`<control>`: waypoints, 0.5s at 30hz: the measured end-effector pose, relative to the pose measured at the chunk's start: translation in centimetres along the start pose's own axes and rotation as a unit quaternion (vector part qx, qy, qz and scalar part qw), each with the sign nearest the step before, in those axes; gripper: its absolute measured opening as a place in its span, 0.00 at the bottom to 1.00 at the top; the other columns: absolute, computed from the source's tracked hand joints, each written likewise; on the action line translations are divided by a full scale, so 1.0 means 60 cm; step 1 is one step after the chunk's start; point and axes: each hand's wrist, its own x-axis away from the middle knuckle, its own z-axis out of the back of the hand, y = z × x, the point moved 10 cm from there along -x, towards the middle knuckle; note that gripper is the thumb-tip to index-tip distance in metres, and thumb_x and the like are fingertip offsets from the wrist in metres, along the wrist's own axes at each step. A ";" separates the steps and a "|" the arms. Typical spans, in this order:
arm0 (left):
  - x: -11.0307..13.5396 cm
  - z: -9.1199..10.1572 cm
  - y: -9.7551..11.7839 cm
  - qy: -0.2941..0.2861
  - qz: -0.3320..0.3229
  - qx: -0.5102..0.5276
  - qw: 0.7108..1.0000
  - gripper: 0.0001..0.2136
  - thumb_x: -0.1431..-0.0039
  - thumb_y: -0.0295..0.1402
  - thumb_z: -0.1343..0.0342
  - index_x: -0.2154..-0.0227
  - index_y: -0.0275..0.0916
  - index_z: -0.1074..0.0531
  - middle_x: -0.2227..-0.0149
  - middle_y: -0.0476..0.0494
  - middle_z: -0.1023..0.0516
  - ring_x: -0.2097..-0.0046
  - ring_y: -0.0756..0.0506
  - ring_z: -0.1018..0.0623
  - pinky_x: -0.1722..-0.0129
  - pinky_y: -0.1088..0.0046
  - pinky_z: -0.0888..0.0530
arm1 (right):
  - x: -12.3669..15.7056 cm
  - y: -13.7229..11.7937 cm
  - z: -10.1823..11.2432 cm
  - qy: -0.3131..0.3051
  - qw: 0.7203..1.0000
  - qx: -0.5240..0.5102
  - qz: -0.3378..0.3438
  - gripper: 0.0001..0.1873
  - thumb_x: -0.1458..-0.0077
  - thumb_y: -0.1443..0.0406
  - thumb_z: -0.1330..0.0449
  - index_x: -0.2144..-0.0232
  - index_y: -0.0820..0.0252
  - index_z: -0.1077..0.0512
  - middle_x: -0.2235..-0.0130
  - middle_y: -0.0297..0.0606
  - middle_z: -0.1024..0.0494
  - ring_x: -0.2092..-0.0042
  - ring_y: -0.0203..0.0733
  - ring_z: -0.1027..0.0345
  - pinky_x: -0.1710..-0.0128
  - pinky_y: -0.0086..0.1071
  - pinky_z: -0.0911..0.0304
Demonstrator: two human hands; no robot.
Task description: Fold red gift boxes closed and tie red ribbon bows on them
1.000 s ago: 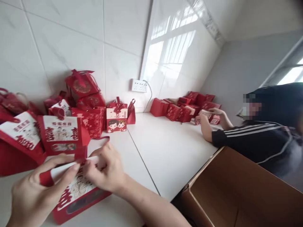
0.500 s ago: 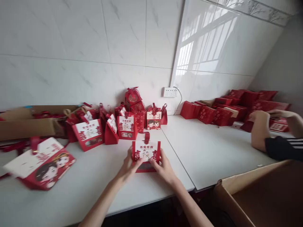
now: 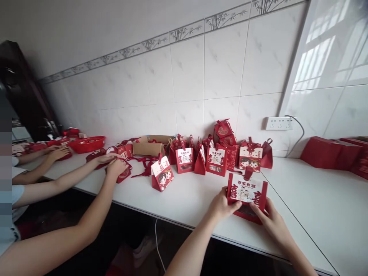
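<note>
Between my two hands is a red and white gift box (image 3: 247,191) with a ribbon loop on top, a printed front and a small window low down. My left hand (image 3: 222,207) grips its left side, thumb across the lower front. On the opposite side my right hand (image 3: 273,222) holds it the same way. Fingers behind the box are hidden. A similar gift box with two cartoon faces (image 3: 250,160) stands just behind it. Farther left, another cartoon-face gift box (image 3: 163,174) stands alone on the white table (image 3: 184,203).
Along the wall stand several finished-looking gift boxes (image 3: 216,163), beside a cardboard box (image 3: 148,147). On the left, a co-worker's hands (image 3: 116,163) handle a red box, near a red basket (image 3: 89,145). Red bags (image 3: 322,153) stand at right, below a socket strip (image 3: 278,123).
The view has swung left, bringing co-workers on that side into sight while the co-worker at right has left the picture. Both my hands still hold the gift box.
</note>
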 end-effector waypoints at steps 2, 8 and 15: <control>0.002 -0.001 -0.001 0.003 0.004 -0.009 1.000 0.25 0.51 0.47 0.43 0.49 0.47 0.33 0.48 0.40 0.28 0.49 0.35 0.25 0.53 0.59 0.24 | 0.003 -0.004 0.003 0.006 1.000 0.007 -0.007 0.32 0.58 0.44 0.42 0.55 0.55 0.35 0.57 0.42 0.21 0.59 0.52 0.24 0.61 0.37 0.28; 0.007 0.003 0.005 0.004 0.015 -0.032 0.999 0.24 0.47 0.45 0.46 0.47 0.49 0.35 0.47 0.40 0.28 0.49 0.34 0.25 0.53 0.60 0.25 | 0.006 -0.007 0.011 0.022 0.999 0.031 -0.034 0.34 0.63 0.41 0.43 0.58 0.54 0.34 0.58 0.43 0.20 0.61 0.55 0.24 0.64 0.41 0.29; 0.013 -0.006 0.003 -0.011 0.021 -0.041 0.999 0.29 0.49 0.47 0.44 0.42 0.52 0.39 0.46 0.36 0.28 0.48 0.37 0.25 0.55 0.66 0.24 | -0.005 0.012 0.013 0.020 0.997 0.053 -0.056 0.34 0.69 0.40 0.42 0.62 0.52 0.32 0.60 0.45 0.20 0.59 0.62 0.26 0.63 0.48 0.30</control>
